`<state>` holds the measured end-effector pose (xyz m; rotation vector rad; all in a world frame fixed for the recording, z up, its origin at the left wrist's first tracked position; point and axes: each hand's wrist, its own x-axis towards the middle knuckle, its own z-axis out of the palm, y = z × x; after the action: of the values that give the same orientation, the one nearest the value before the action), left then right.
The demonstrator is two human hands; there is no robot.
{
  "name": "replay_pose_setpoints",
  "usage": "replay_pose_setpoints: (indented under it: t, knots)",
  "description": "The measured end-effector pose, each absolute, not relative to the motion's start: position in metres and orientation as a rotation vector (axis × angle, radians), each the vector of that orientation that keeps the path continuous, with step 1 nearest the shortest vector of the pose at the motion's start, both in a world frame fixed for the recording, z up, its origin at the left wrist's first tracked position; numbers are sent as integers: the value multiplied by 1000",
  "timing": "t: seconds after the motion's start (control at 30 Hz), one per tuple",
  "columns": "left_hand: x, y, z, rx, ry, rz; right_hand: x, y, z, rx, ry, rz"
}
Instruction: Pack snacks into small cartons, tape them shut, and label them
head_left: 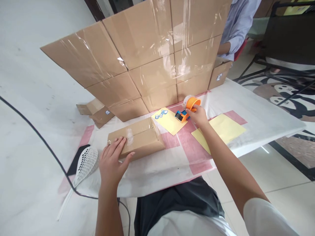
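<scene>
A closed cardboard box (142, 137) lies on the table in front of me, with a strip of clear tape along its top seam. My left hand (114, 159) rests on the box's left end, fingers flat on top and thumb apart along the near edge. To the right of the box, my right hand (198, 114) is closed around an orange and blue tape dispenser (182, 115) with a roll of clear tape. Under the dispenser's front lies a yellow sheet (169, 124) with several blue-and-white stickers at its far end.
A tall wall of taped cardboard boxes (157, 68) stands at the back. Another yellow sheet (226, 128) lies under my right forearm. At left are a small open box (99, 114), a white perforated swatter (86, 162) and a black cable (46, 144). A person's sleeve (240, 26) shows behind the boxes.
</scene>
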<state>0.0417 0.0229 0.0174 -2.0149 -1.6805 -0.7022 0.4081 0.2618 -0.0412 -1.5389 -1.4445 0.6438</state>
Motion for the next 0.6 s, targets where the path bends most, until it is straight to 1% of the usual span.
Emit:
replay_pose_setpoints:
  t: [0.27, 0.37, 0.53, 0.6]
  knots:
    - [43, 25, 19, -1972, -1777, -693, 406, 250, -41, -1409, -1474, 650]
    - [45, 24, 22, -1981, -1744, -664, 406, 241, -31, -1304, -1472, 654]
    - [59, 14, 30, -1751, -1770, -614, 398, 208, -12, -1112, -1452, 679]
    - [73, 10, 32, -1735, -1760, -695, 392, 187, -2, -1018, -1469, 662]
